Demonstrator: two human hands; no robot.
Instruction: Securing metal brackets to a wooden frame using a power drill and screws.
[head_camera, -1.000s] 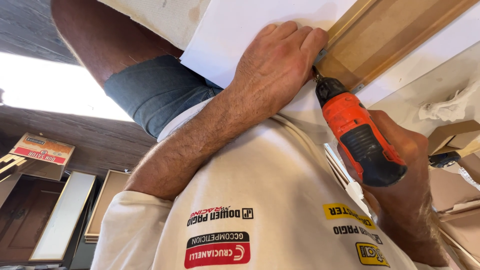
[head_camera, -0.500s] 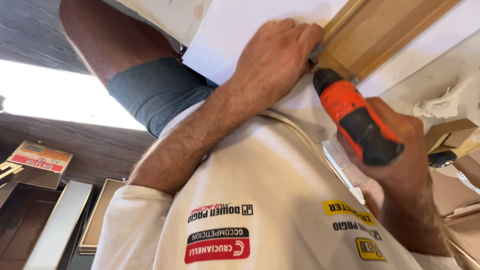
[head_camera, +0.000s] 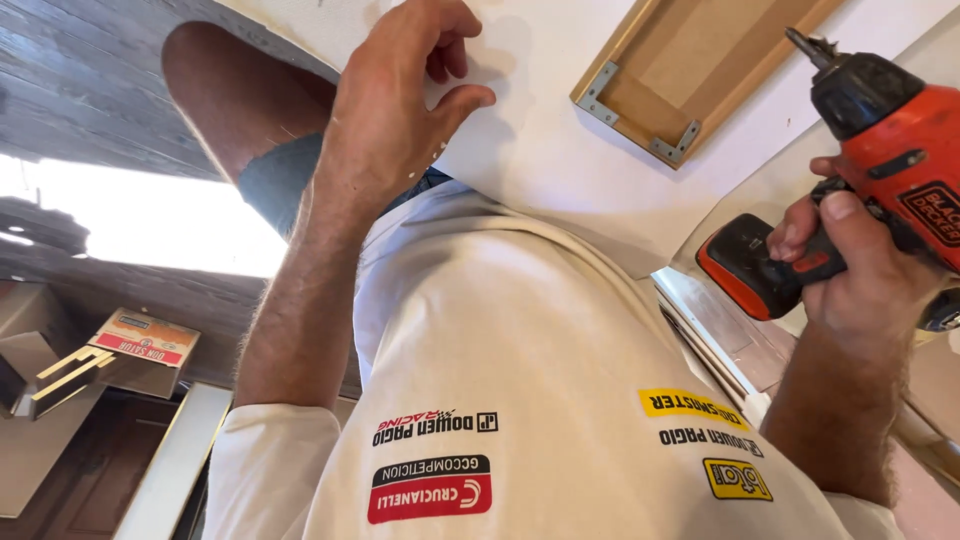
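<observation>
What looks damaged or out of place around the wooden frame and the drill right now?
Nothing looks damaged. The wooden frame lies on the white sheet with metal brackets at its two visible corners. The right hand holds the orange drill clear of it, and the left hand hovers over the sheet.

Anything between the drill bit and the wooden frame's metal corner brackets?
Nothing visible. The right hand holds the orange drill away from the wooden frame, only bare white panel between bit and brackets. The left hand is off to the side.
</observation>
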